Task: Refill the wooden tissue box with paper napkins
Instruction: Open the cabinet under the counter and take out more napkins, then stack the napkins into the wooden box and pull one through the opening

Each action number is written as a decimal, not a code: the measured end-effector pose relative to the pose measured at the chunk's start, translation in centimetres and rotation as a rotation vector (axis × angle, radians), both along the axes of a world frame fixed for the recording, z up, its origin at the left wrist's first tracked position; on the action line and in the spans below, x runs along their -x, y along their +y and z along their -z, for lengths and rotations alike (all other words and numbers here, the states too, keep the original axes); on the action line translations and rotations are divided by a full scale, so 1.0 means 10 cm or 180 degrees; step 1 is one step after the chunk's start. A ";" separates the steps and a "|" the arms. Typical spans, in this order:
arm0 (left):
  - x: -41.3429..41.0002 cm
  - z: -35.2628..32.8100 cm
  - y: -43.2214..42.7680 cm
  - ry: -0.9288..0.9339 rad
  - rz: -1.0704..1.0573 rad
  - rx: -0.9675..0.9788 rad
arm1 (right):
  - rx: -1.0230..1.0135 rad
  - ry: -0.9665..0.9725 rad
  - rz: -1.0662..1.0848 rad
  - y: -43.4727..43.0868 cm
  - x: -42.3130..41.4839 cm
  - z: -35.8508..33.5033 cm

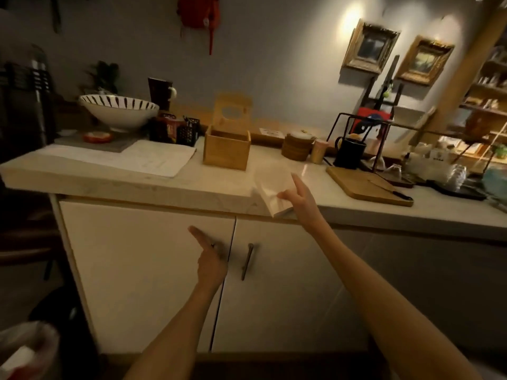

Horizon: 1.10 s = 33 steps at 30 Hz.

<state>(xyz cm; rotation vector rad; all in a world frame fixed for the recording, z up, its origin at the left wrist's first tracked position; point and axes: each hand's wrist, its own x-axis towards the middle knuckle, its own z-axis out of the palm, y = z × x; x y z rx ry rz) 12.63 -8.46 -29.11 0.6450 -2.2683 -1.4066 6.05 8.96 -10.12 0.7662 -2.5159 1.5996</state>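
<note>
The wooden tissue box (226, 149) stands on the counter with its hinged lid (232, 112) tipped up and back; the inside is hidden from here. A white stack of paper napkins (270, 187) hangs tilted over the counter's front edge, below and right of the box. My right hand (297, 197) grips its lower right corner, forefinger sticking up. My left hand (210, 259) is lower, in front of the left cabinet door (142, 270), fingers spread and holding nothing, beside the door handles.
White paper sheets (153, 157) lie left of the box, behind them a striped bowl (118, 109) and dark containers (174, 130). To the right stand wooden coasters (297, 146), a black mug (349, 153) and a cutting board (369, 187). A bin (27, 349) sits bottom left.
</note>
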 end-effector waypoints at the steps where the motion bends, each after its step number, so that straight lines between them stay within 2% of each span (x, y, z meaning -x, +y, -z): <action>1: -0.07 -0.12 -0.01 -0.0395 -0.0043 -0.0033 | -0.0038 -0.0213 -0.0004 -0.01 -0.06 -0.08; 4: -0.34 -0.61 -0.11 -0.2176 0.0297 0.0150 | -0.0253 -0.0789 0.0005 -0.03 -0.17 -0.29; 6: -0.66 -1.02 -0.23 -0.3129 0.0786 0.0666 | -0.0482 -0.1193 0.0050 -0.10 -0.22 -0.42; 9: -1.21 -1.71 -0.41 -0.3378 0.1303 0.1938 | -0.0827 -0.1934 0.0106 -0.30 -0.45 -0.77; 11: -1.58 -2.22 -0.47 -0.3298 0.1395 0.2329 | -0.0771 -0.2678 0.0074 -0.42 -0.75 -1.03; 13: -1.89 -2.68 -0.53 -0.3081 0.1240 0.2183 | -0.0497 -0.3230 -0.0073 -0.52 -1.05 -1.26; 16: -2.16 -3.15 -0.60 -0.2821 0.0901 0.1657 | -0.0147 -0.3400 -0.0178 -0.65 -1.36 -1.43; 18: -2.15 -3.36 -0.69 -0.2744 0.0906 0.1241 | 0.0203 -0.3420 -0.0153 -0.73 -1.46 -1.46; 20: -2.05 -3.50 -0.76 -0.2549 0.1474 0.0467 | 0.0775 -0.3613 -0.0018 -0.73 -1.52 -1.44; 22: -1.96 -3.64 -0.67 -0.2029 0.2149 -0.0945 | 0.1425 -0.3812 0.0006 -0.63 -1.57 -1.45; 24: -1.82 -3.72 -0.50 -0.1541 0.2026 -0.1833 | 0.1878 -0.3773 -0.0144 -0.53 -1.56 -1.45; 27: -1.43 -3.69 -0.26 -0.0906 0.1403 -0.2493 | 0.2170 -0.3584 -0.0160 -0.44 -1.44 -1.54; 29: -1.11 -3.67 -0.17 -0.0636 0.1232 -0.2361 | 0.2037 -0.3293 -0.0133 -0.38 -1.27 -1.57; 33: -0.41 -3.67 -0.13 -0.0337 0.1400 -0.1275 | 0.1195 -0.2440 0.0106 -0.12 -0.60 -1.60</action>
